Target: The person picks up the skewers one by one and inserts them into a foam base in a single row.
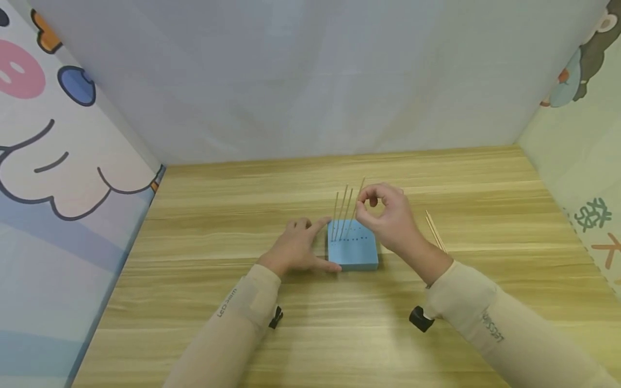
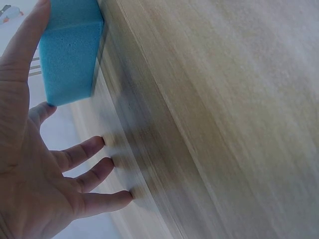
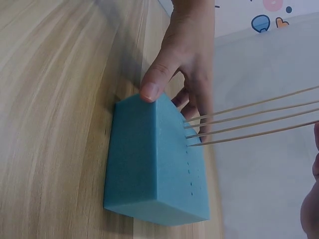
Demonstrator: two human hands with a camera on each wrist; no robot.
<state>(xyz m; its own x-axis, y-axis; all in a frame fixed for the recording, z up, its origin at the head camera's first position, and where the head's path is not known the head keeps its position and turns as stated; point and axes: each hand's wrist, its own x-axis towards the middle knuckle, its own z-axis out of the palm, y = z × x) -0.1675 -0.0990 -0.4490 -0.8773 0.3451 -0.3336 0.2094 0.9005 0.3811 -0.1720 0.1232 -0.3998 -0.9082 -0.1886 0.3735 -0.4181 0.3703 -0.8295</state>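
Note:
A light blue foam block [image 1: 353,254] with rows of small holes lies on the table. My left hand [image 1: 297,245] spans its left side, thumb at the near corner and index finger at the far one; the other fingertips touch the table in the left wrist view. Three thin wooden skewers [image 1: 342,207] stand in one row of holes, leaning slightly. Above the block, my right hand [image 1: 390,215] pinches a fourth skewer [image 3: 249,135] between thumb and fingers. Its lower tip meets a hole beside the others in the right wrist view.
Several loose skewers [image 1: 435,231] lie on the wooden table [image 1: 204,210] to the right, partly hidden behind the right forearm. A pale curtain [image 1: 310,81] hangs along the back edge, with cartoon-printed panels at both sides.

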